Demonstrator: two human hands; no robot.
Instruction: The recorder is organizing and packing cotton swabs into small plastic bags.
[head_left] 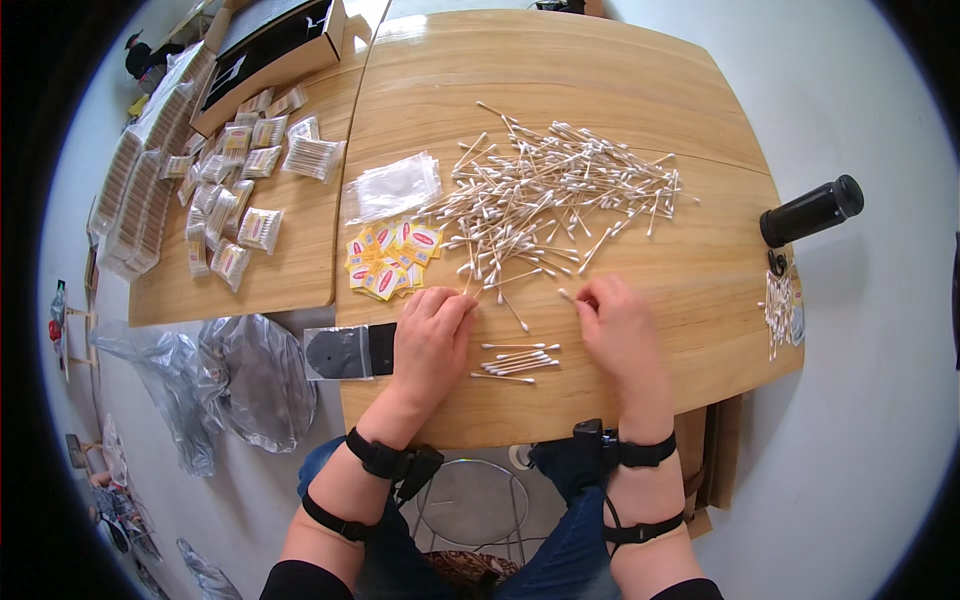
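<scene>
My left hand point(432, 335) is at the near edge of the cotton swab pile point(560, 185), its fingers pinched on a swab whose end shows at the fingertips. Across from it, my right hand point(615, 312) is closed on another cotton swab point(566, 294), with one white tip sticking out to the left. Between the hands and nearer to me, a small row of cotton swabs point(518, 361) lies roughly side by side. Small yellow and white cards point(392, 257) lie just beyond my left hand, with clear plastic bags point(397, 188) behind them.
Filled swab packets point(260, 228) and stacked clear containers point(140, 185) cover the left table, beside an open cardboard box point(268, 72). A black bottle point(810, 211) stands at the right edge near more swabs point(778, 312). A grey pouch point(340, 353) lies by my left wrist.
</scene>
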